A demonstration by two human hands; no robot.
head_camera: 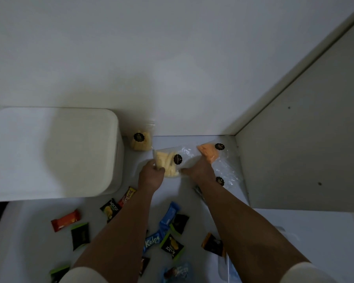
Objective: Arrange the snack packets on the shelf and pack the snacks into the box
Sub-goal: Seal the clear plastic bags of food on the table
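Note:
A clear bag of pale yellow stick snacks with a black round sticker lies on the white shelf. My left hand grips its left end. My right hand touches its right edge; whether its fingers pinch the plastic is unclear. A second yellow snack bag stands against the back wall. An orange snack bag lies at the right, and another clear bag sits beside my right wrist. A white lidded box stands at the left.
Several small wrapped snacks lie near the shelf's front: a red one, green-black Nextar packets, blue Kalpa packets, an orange-black one. The cabinet side panel closes the right side.

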